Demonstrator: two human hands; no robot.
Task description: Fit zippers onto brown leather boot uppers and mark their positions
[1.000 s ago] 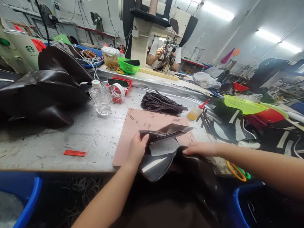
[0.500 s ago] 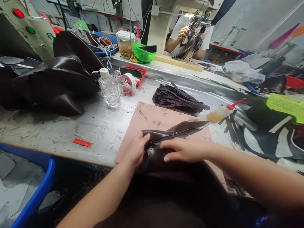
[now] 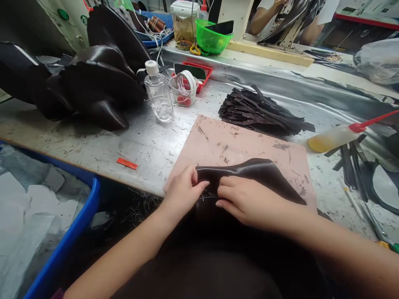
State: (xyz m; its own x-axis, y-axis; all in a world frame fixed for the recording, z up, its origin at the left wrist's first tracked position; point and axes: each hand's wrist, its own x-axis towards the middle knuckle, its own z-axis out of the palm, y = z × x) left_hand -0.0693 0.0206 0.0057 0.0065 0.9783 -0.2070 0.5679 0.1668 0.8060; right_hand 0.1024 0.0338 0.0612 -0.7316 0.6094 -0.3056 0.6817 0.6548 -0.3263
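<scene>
A dark brown leather piece [image 3: 264,172] lies folded over the near edge of the pink cutting board [image 3: 212,139], its lower part hanging toward me. My left hand [image 3: 182,189] is closed on its left end, thumb and fingers pinching the edge. A little to the right, my right hand [image 3: 249,201] has its fingers curled on the same leather, thumb below. Between the hands a short pale line, like stitching, shows on the leather. The fingers cover most of the seam there.
Behind the board lies a bundle of dark zipper strips [image 3: 262,110]. A glue bottle [image 3: 330,139] rests to the right, above scissors [image 3: 378,228]. To the left stand a clear bottle [image 3: 158,95] and stacked leather pieces [image 3: 99,83]. A blue bin [image 3: 93,193] holds scraps.
The leather has been turned over, so the zipper with its stitches no longer faces up and a smooth side shows. Both hands still grip it. The view has shifted lower and closer.
</scene>
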